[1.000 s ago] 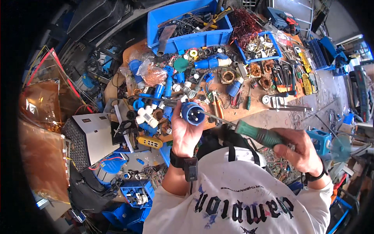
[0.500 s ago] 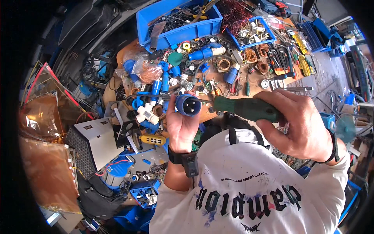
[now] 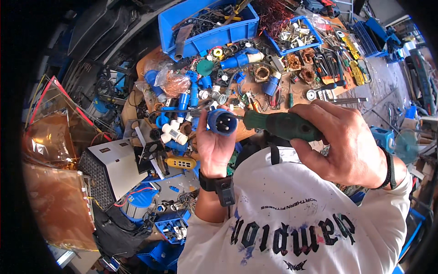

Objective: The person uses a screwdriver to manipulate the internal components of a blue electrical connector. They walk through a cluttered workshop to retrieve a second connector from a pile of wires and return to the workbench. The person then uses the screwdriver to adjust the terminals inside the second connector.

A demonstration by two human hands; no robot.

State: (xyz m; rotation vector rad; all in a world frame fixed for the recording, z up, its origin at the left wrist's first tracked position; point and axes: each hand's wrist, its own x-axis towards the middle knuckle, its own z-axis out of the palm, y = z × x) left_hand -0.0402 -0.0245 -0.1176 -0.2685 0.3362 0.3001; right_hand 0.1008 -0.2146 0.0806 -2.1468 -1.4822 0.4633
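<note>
My left hand [image 3: 213,153] is closed round a blue industrial plug [image 3: 222,122], whose round face with its metal pins is turned up toward me. In my right hand [image 3: 340,141] is a screwdriver [image 3: 285,124] with a dark green and black handle, held level. Its shaft points left and its tip meets the plug's right side; the very tip is hidden there. Just left of the plug lie a white pipe-like fitting [image 3: 173,132] and several blue connector parts [image 3: 183,100].
Plugs, fittings and tools crowd the wooden bench [image 3: 299,93]. A large blue crate [image 3: 207,39] of cables stands at the back, with a smaller blue tray [image 3: 294,36] of metal parts beside it. A yellow socket block [image 3: 180,163] and a white-and-black box [image 3: 112,169] are at the left.
My right hand and the screwdriver have shifted slightly left, closer to the plug. The plug has tilted a little in my left hand.
</note>
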